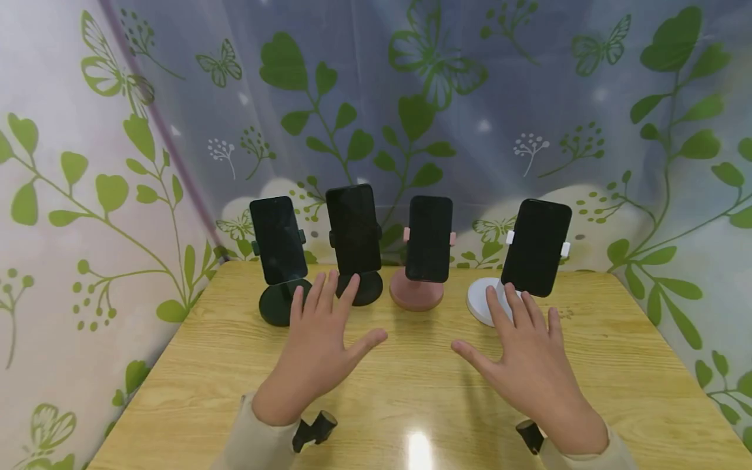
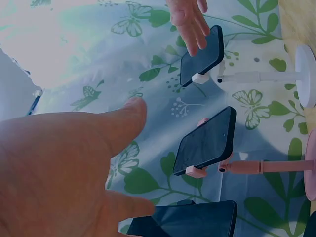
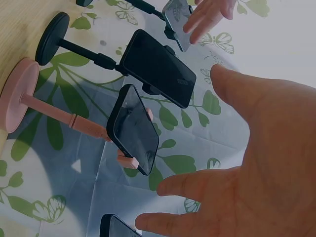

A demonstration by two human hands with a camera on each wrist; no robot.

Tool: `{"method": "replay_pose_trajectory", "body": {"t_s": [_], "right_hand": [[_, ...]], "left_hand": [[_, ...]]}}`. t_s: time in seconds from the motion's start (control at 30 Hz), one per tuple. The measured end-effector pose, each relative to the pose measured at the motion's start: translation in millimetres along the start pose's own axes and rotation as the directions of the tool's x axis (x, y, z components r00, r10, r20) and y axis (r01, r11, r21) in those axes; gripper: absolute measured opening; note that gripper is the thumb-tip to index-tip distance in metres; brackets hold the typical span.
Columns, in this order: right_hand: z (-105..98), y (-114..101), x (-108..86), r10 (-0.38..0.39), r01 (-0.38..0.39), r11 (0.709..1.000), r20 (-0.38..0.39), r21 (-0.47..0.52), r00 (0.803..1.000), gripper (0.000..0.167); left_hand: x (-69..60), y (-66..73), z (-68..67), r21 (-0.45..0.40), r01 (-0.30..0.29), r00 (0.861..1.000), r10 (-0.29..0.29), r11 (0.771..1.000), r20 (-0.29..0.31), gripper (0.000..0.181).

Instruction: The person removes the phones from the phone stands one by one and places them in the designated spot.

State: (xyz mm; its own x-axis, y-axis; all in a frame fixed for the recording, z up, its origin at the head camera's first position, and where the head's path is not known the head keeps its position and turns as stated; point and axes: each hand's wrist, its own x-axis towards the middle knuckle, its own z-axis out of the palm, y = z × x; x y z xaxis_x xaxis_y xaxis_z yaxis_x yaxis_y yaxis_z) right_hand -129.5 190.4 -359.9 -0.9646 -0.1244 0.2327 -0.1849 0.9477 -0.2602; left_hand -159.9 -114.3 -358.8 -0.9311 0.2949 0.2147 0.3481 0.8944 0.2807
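Observation:
Four dark-screened phones stand in a row on round-based holders: one on a dark green base (image 1: 276, 312), one on a black base (image 1: 367, 290), one on a pink base (image 1: 417, 294), one on a white base (image 1: 478, 300). My left hand (image 1: 320, 346), fingers spread, hovers in front of the green and black holders, holding nothing. My right hand (image 1: 531, 365) is spread in front of the white holder, also empty. In the left wrist view the pink holder's phone (image 2: 206, 140) shows beyond my thumb; the right wrist view shows the black holder's phone (image 3: 159, 68).
The holders stand near the back edge of a wooden table (image 1: 411, 365). Behind and beside it hangs a curtain (image 1: 364, 85) with green leaves and butterflies. Black camera mounts (image 1: 323, 427) sit at both wrists.

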Motion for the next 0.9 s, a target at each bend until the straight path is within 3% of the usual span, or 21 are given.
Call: {"method": "replay_pose_trajectory", "body": {"t_s": [0.3, 0.6, 0.8, 0.9], "right_hand": [[-1.3, -0.2, 0.1, -0.005, 0.005, 1.000, -0.016, 0.001, 1.000, 0.099], [-2.8, -1.1, -1.7, -0.064, 0.067, 0.995, -0.050, 0.067, 0.997, 0.091], [-2.4, -2.4, -4.0, -0.177, 0.186, 0.979, -0.099, 0.089, 0.979, 0.080], [-3.5, -3.7, -4.7, -0.197, 0.206, 0.975, -0.109, 0.086, 0.974, 0.078]], "left_hand": [[0.4, -3.1, -6.1, -0.077, -0.048, 0.996, 0.041, 0.996, -0.080, 0.092], [-0.8, -4.2, -12.7, -0.122, -0.090, 0.980, 0.066, 0.988, -0.187, 0.087], [-1.1, -6.5, -14.1, -0.172, -0.213, 0.946, 0.160, 0.962, -0.281, 0.084], [0.2, -7.0, -15.4, -0.174, -0.240, 0.925, 0.170, 0.955, -0.340, 0.084]]}}
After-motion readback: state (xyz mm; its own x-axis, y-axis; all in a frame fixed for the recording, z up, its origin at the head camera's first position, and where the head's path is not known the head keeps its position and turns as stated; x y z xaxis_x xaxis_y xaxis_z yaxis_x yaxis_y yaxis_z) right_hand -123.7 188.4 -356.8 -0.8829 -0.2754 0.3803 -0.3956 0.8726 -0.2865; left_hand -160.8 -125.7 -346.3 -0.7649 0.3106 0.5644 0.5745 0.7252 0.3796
